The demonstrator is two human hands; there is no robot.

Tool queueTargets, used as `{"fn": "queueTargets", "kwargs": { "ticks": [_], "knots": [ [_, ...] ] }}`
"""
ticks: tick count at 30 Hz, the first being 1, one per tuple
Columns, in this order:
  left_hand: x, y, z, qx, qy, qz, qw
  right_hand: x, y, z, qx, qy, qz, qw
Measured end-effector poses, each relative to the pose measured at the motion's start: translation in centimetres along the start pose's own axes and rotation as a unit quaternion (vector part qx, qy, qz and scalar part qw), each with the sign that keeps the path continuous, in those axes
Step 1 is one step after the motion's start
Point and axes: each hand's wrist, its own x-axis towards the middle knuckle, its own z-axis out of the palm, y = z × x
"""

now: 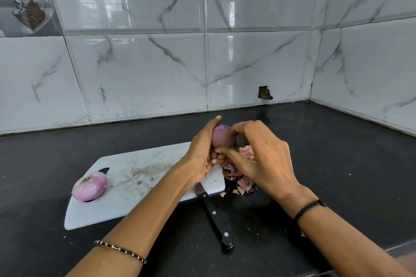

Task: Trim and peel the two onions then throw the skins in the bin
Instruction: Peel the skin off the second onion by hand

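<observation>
Black countertop (315, 164), marble tiles (247, 63) behind: over the right end of the cutting board (135, 186) the left hand (200, 153) grips a red onion (221, 136), the right hand (263, 159) pinching its skin from the right; peelings (244, 183) lie just below, second onion (90, 186) leftward.

Left hand (201, 149) and right hand (261, 157) meet, fingers curled, forearms converging.

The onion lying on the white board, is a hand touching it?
Apart. The head view shows the onion alone at the board's left end, while the left hand and right hand both hold the other onion farther right.
</observation>
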Motion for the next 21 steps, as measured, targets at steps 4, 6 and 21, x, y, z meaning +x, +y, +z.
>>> {"fn": "queueTargets", "kwargs": {
  "ticks": [4, 6, 21],
  "knots": [
    [-0.26, 0.03, 0.22, -0.001, 0.003, 0.0, 1.0, -0.1, 0.06, 0.2, -0.008, 0.011, -0.003, 1.0],
    [-0.27, 0.04, 0.38, -0.009, 0.012, -0.002, 1.0, -0.2, 0.22, 0.37, -0.003, 0.024, -0.008, 1.0],
    [-0.02, -0.36, 0.31, 0.075, 0.016, 0.03, 0.997, -0.02, -0.02, 0.19, 0.137, -0.101, 0.106, 0.98]
  ]
}}
